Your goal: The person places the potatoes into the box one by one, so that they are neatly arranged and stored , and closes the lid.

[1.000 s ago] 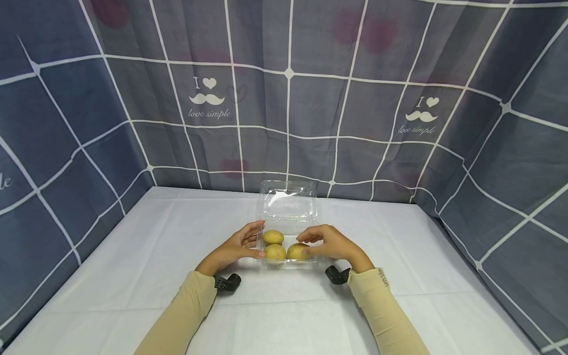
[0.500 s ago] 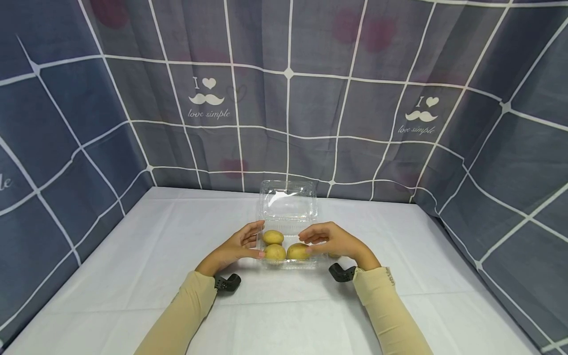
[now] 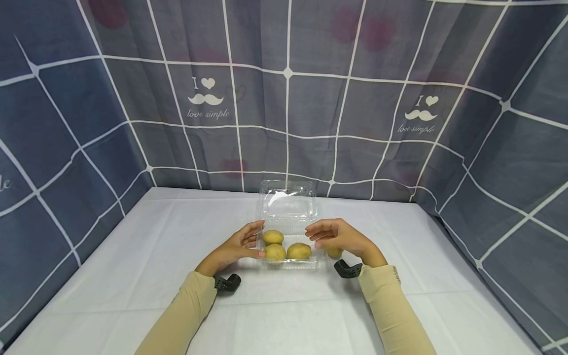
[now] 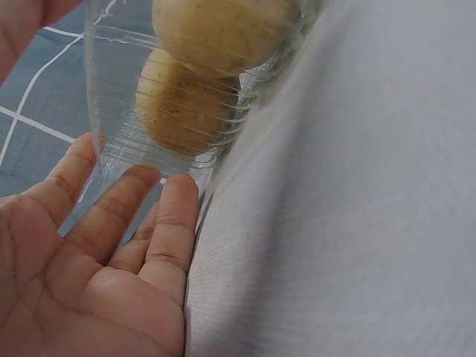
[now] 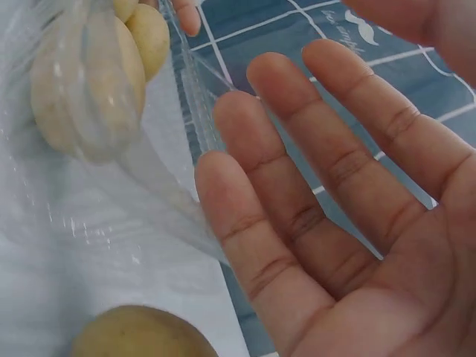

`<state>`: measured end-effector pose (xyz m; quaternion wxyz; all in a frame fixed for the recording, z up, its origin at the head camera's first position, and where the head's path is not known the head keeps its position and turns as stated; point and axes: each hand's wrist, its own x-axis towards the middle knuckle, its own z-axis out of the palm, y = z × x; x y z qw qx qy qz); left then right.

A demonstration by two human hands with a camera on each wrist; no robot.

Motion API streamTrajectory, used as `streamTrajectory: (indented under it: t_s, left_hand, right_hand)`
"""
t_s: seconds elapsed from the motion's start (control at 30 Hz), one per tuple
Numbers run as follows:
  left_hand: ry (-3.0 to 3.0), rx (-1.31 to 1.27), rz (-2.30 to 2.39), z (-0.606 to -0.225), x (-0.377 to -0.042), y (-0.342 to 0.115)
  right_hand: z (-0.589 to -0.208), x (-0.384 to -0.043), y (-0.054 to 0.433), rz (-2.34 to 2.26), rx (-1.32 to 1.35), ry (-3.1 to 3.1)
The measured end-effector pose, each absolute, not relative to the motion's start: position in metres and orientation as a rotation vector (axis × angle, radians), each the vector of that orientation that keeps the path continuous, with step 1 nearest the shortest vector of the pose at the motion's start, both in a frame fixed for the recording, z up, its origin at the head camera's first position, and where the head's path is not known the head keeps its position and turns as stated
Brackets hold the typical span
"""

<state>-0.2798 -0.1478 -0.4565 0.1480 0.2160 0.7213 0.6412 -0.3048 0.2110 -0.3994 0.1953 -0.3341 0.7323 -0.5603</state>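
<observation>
A clear plastic clamshell box [image 3: 293, 228] stands on the white table with its lid [image 3: 288, 199] raised at the back. Inside its base are three yellowish potatoes: one at the back left [image 3: 272, 237], one at the front left [image 3: 274, 252] and one at the front right [image 3: 299, 251]. My left hand [image 3: 235, 249] is at the box's left side, its nearly straight fingertips [image 4: 178, 197] right at the ribbed wall. My right hand [image 3: 339, 237] hovers by the box's right edge, fingers spread loosely and holding nothing. Another potato [image 5: 145, 335] lies outside the box, partly hidden beneath that hand.
A white cloth covers the table [image 3: 275, 315]. Grey-blue checked curtains [image 3: 319, 108] hang behind it and along both sides. Each wrist carries a black camera, one on the left [image 3: 228, 282] and one on the right [image 3: 347, 269].
My right hand has drawn away to the right from the front-right potato in the box, and the potato outside has come into sight below it. My left hand has kept its place.
</observation>
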Motion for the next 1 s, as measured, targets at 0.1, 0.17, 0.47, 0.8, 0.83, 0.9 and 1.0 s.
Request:
streamTrajectory:
  t_s: [0.1,0.17,0.47,0.8,0.83,0.9,1.0]
  left_hand:
    - [2.083,0.629,1.837,-0.457,-0.281,-0.147]
    - [2.089,0.631,1.833,-0.457,-0.281,-0.147]
    - [2.095,0.623,1.832,-0.457,-0.28,-0.147]
    - [2.097,0.621,1.835,-0.459,-0.279,-0.148]
    - [2.095,0.621,1.837,-0.459,-0.278,-0.148]
    - [2.096,0.619,1.835,-0.459,-0.278,-0.148]
    - [2.099,0.616,1.829,-0.46,-0.278,-0.148]
  right_hand:
    - [-0.4,-0.307,0.217,-1.592,-0.919,2.068]
    - [-0.401,-0.308,0.221,-1.606,-0.916,2.092]
    - [-0.403,-0.31,0.24,-1.656,-0.847,2.199]
    - [-0.412,-0.314,0.26,-1.647,-0.744,2.285]
    - [-0.414,-0.314,0.262,-1.638,-0.736,2.288]
    - [-0.416,-0.314,0.265,-1.625,-0.714,2.287]
    - [-0.42,-0.315,0.269,-1.611,-0.69,2.274]
